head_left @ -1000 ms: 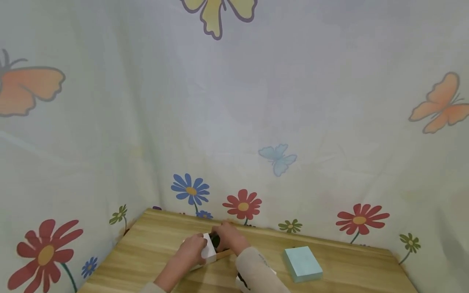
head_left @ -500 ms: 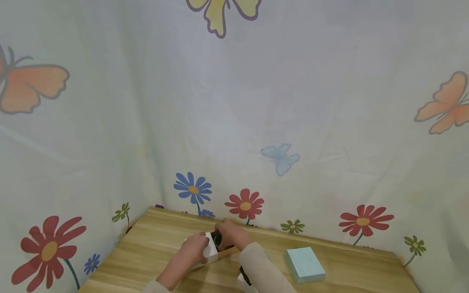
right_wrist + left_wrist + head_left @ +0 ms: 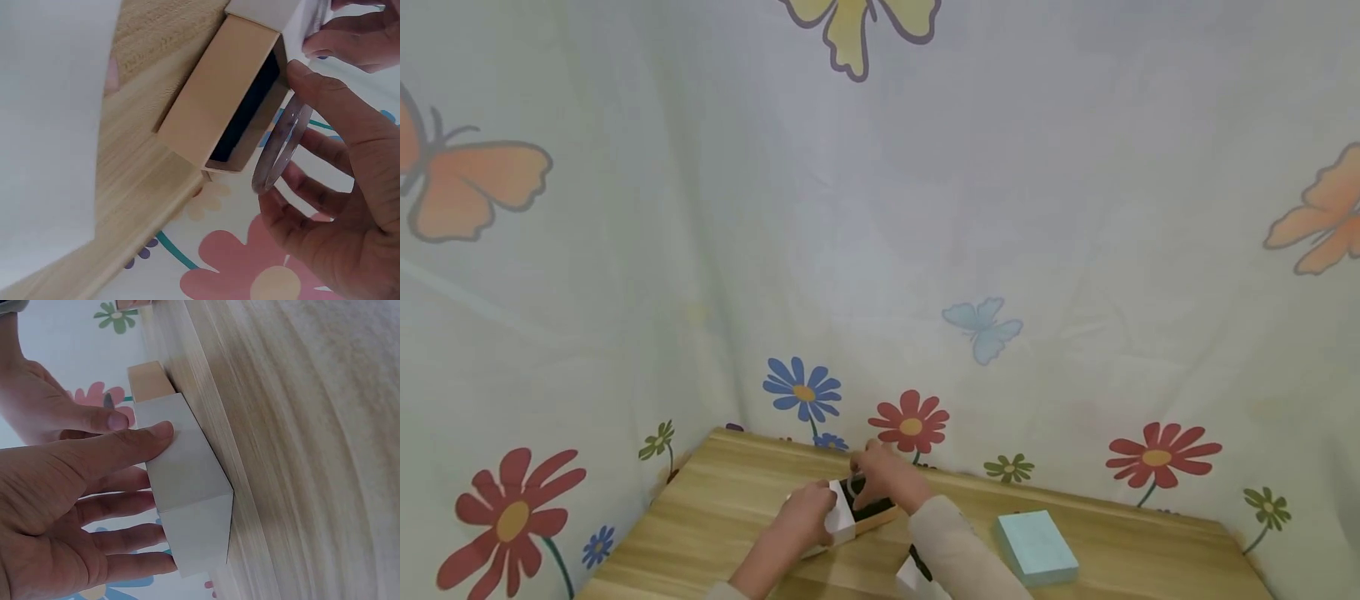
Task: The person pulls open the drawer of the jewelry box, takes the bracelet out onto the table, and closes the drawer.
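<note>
A white box sleeve (image 3: 187,456) lies on the table, its tan drawer (image 3: 215,87) partly pulled out and lined with dark padding (image 3: 250,112). My left hand (image 3: 808,512) grips the sleeve, thumb on one side and fingers on the other. Over the drawer's open top, my right hand (image 3: 891,479) pinches a translucent greyish-purple bangle (image 3: 270,156) between the thumb and fingertips. In the right wrist view the bangle is tilted on edge, just outside the drawer's opening.
A pale blue box (image 3: 1037,546) sits to the right on the wooden table (image 3: 730,483). Partly under the right sleeve is a white object (image 3: 917,581) with a black strip. A curtain (image 3: 880,208) printed with flowers and butterflies hangs behind the table.
My right hand has risen slightly from inside the drawer, and the bangle now shows in its fingers with the dark padding below. The left hand keeps its grip on the sleeve.
</note>
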Available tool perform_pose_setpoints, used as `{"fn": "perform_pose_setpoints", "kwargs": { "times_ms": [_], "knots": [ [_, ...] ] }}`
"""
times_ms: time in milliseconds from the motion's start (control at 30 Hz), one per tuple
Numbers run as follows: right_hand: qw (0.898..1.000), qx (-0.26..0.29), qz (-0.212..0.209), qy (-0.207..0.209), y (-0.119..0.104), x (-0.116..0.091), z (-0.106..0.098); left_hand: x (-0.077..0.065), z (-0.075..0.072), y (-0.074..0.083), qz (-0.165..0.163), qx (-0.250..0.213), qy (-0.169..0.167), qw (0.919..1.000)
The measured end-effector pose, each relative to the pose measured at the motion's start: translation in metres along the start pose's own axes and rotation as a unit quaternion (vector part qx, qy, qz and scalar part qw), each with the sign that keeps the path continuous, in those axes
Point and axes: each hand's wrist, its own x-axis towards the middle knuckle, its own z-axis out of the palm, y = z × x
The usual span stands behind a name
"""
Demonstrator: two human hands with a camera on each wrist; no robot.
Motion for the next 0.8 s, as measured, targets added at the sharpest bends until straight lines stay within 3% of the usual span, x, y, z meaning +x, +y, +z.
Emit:
{"fn": "perform_pose_setpoints", "kwargs": {
  "times_ms": [267, 633, 800],
  "knots": [
    [1.000, 0.028, 0.000, 0.003, -0.001, -0.016, -0.008, -0.006, -0.002, 0.001, -0.020, -0.019, -0.016, 0.9995],
    [0.999, 0.018, -0.035, 0.023, -0.006, -0.037, -0.019, 0.001, 0.002, -0.002, 0.000, -0.007, 0.007, 1.0000],
    [0.998, 0.031, -0.052, -0.005, -0.012, -0.044, -0.017, 0.000, 0.000, -0.002, 0.004, 0.004, 0.025, 0.9997]
  ]
}}
